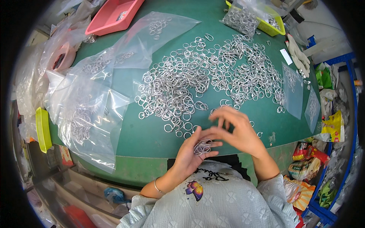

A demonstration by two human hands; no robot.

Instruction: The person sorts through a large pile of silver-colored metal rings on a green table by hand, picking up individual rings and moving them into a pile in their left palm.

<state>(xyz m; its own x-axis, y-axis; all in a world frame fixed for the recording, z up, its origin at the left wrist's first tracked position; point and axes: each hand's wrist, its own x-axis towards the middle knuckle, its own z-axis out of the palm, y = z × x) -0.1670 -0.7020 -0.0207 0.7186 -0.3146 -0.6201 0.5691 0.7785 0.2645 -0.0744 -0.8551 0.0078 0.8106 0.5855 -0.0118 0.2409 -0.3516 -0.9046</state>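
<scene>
Silver metal rings (203, 147) lie bunched in my left hand (185, 155), which is turned palm up near the table's front edge, its fingers bent around them. My right hand (241, 131) hovers just above and to the right. Its fingers are curved and apart, with the thumb reaching toward the left fingertips. I make out nothing between the right fingers. Beyond both hands spreads a big loose pile of the same rings (175, 89), with a second heap (251, 78) joined to it on the right.
Clear plastic bags (91, 91) with rings inside cover the left of the green table (140, 142). A pink tray (114, 19) stands at the back left. At the back right are a filled bag (240, 21), a yellow-green basket (275, 26) and a white glove (297, 55).
</scene>
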